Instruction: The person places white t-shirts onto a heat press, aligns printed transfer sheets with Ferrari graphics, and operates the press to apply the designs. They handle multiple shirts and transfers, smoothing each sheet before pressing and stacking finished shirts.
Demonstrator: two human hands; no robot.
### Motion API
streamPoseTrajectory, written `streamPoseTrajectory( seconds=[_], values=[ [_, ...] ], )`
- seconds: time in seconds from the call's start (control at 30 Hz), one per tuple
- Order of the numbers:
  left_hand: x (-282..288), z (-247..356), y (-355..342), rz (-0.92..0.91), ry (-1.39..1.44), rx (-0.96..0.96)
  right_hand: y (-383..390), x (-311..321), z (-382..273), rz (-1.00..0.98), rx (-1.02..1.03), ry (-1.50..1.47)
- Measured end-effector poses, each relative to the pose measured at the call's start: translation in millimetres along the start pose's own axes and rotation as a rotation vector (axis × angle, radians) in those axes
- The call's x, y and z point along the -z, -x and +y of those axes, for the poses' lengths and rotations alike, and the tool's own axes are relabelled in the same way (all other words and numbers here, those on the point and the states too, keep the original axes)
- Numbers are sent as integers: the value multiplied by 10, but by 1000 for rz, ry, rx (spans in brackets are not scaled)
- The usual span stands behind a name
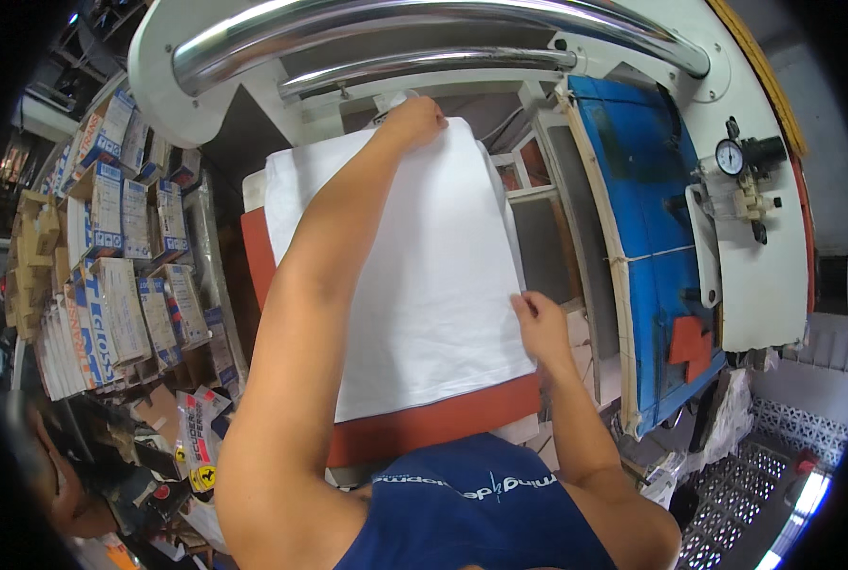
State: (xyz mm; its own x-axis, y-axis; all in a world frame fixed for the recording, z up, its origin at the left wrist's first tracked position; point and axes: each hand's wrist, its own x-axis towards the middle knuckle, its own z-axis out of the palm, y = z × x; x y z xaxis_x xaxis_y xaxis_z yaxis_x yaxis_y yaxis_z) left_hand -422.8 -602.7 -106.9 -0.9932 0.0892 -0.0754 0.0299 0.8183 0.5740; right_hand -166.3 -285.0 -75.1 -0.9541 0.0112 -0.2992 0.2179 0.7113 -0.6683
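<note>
White fabric, likely a garment [424,266], lies spread over a red-orange pad [443,418] on the machine's platen. My left hand [418,121] reaches across to its far edge, fingers curled down on the cloth there; the fingertips are partly hidden. At the fabric's right edge, lower down, my right hand [541,323] has its fingers bent and closed on the border of the cloth. My left forearm passes over the left part of the fabric.
Chrome rollers [424,24] arch above the platen. A blue padded board [652,256] and a pressure gauge [730,157] sit at right. Stacked cardboard boxes [120,218] crowd the left side. A perforated floor mat [728,503] shows at lower right.
</note>
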Motion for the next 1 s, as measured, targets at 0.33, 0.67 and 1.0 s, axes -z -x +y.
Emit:
streamPoseTrajectory(
  seconds=[0.33, 0.67, 1.0],
  values=[
    [-4, 317, 137, 433, -40, -44, -42, 276, 313, 335, 184, -12],
    [47, 253, 580, 176, -219, -230, 574, 71, 990, -381, -495, -1234],
    [-194, 675, -212, -51, -407, -399, 653, 89, 935, -119, -425, -1343]
  ],
)
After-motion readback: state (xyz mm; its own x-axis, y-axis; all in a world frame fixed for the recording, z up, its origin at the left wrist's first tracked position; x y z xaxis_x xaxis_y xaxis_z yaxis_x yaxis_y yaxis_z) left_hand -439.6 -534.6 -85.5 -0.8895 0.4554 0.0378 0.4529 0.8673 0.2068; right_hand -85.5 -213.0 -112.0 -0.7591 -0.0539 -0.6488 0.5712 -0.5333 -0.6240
